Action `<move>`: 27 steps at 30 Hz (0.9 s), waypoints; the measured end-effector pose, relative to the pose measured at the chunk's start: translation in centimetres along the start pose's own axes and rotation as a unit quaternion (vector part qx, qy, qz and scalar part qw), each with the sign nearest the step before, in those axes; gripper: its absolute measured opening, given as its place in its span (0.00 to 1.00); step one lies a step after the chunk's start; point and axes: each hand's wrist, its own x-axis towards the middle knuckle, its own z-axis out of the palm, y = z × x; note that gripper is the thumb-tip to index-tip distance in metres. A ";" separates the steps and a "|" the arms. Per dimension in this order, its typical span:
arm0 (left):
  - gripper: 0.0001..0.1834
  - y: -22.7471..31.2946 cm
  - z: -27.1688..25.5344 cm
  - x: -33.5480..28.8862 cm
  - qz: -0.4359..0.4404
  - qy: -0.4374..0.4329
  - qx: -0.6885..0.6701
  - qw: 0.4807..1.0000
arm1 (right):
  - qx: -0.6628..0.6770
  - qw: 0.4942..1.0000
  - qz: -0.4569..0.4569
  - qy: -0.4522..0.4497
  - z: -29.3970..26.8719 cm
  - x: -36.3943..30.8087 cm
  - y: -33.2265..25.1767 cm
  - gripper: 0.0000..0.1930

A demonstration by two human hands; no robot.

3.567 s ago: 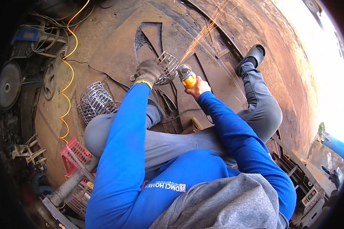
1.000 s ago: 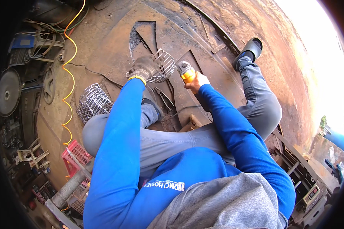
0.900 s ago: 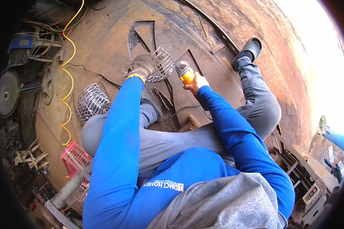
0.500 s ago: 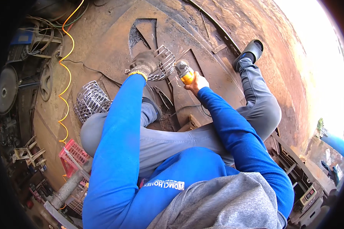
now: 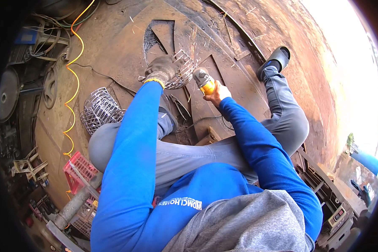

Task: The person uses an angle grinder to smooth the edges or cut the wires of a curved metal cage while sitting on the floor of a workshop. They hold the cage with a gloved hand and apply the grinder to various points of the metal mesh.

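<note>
My left hand [image 5: 161, 69], in a dark work glove with a yellow cuff, is closed on a curved metal wire basket [image 5: 185, 71]. In my bare right hand [image 5: 218, 93] is a yellow angle grinder [image 5: 206, 84], its grey head pointing up and left at the basket's right side. Sparks [image 5: 192, 46] fly upward from between the grinder and the basket. The gloved fingers are partly hidden behind the hand itself. Left of my bent knee lies a pile of similar wire baskets [image 5: 101, 110] on the floor.
Flat steel plates [image 5: 122, 46] cover the floor ahead, with a cut-out gap. A coiled yellow hose [image 5: 77, 84] hangs at the left, near a red plastic crate [image 5: 80, 166] and a large round blade [image 5: 7, 95]. A metal rail [image 5: 243, 35] runs beyond my right foot.
Many more sparks now spray upward and outward from the basket. Both hands stay nearly in place, the basket and grinder shifting only slightly.
</note>
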 end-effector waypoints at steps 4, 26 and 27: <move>0.36 -0.4 0.6 0.3 0.008 0.013 -0.010 1.000 | 0.011 1.000 -0.003 0.001 -0.1 0.0 0.1 0.44; 0.31 -0.1 2.0 -0.7 -0.018 0.016 -0.039 0.999 | 0.064 0.998 0.000 -0.007 -0.4 0.8 1.1 0.41; 0.31 0.0 1.9 -0.8 -0.025 0.022 -0.031 0.999 | 0.064 0.998 -0.010 -0.007 -0.2 0.9 1.4 0.40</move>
